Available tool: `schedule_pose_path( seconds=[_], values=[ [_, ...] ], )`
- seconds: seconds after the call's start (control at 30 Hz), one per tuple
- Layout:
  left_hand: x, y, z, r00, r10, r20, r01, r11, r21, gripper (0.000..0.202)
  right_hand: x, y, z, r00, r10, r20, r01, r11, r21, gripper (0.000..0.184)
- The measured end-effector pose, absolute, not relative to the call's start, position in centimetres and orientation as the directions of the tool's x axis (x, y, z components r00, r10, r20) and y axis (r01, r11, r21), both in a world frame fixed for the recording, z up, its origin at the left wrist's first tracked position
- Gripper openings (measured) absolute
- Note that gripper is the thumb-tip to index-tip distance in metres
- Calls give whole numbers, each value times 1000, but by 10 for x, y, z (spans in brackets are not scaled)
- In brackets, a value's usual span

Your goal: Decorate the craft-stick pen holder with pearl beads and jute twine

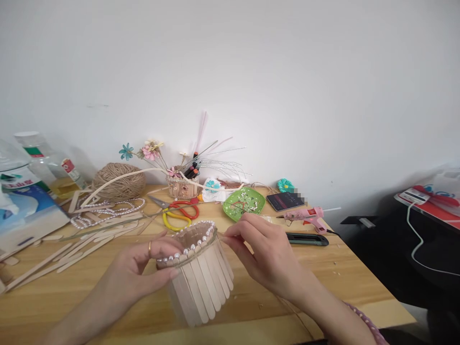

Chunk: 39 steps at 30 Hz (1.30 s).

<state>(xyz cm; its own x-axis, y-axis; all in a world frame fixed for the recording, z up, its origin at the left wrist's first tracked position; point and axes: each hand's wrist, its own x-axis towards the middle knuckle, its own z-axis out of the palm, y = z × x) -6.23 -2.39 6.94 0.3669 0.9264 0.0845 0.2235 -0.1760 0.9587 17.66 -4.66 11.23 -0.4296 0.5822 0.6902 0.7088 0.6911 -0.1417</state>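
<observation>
Nearest to us: our left hand point(142, 268) is clamped on the stick basket point(203, 285), thumb along its front wall, fingers curled over the rim from the left. There's a ring on one finger. The basket sits tilted at the table's point(345, 273) near-centre, mouth facing away from us, with flat wooden sticks side by side as walls. A pearl row point(189, 250) runs along the rim.

Our right hand point(268, 256) is pinched shut, fingertips point(227, 237) just beside the basket's right rim. Whatever is between them is too small to make out.

Mid table: loose sticks point(72, 251) scattered on the left, scissors point(178, 214) with red and yellow handles just behind the basket, and a black cutter point(307, 239) to the right.

Further back: pearl strand point(106, 210) on the left, green dish point(243, 203) holding small bits, pink glue gun point(304, 216) beside it, and a phone point(285, 200) lying flat.

Against the wall: twine ball point(119, 181), a small stick pot point(182, 188) with paper flowers and pens, and bottles point(45, 160) at far left.
</observation>
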Motion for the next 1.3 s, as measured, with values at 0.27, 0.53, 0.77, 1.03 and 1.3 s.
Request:
schedule_pose_path(
  seconds=[0.27,0.53,0.77,1.03,1.3],
  values=[
    [-68,-19,62,405,896,185,112,-250,962,9,179,-39,106,-429,630,647,650,713,-264,18],
    [-70,-20,61,414,871,263,76,-321,944,15,180,-37,103,-435,675,596,587,715,-380,13],
    [-77,-17,61,550,770,324,27,-404,914,23,180,-42,108,-413,754,511,517,656,-550,9],
    [-78,-19,59,555,721,415,-34,-479,877,19,180,-45,112,-394,848,355,394,505,-768,7],
    [-86,-18,51,652,654,383,-97,-429,898,30,185,-39,115,-534,823,195,260,379,-888,35]
  ],
)
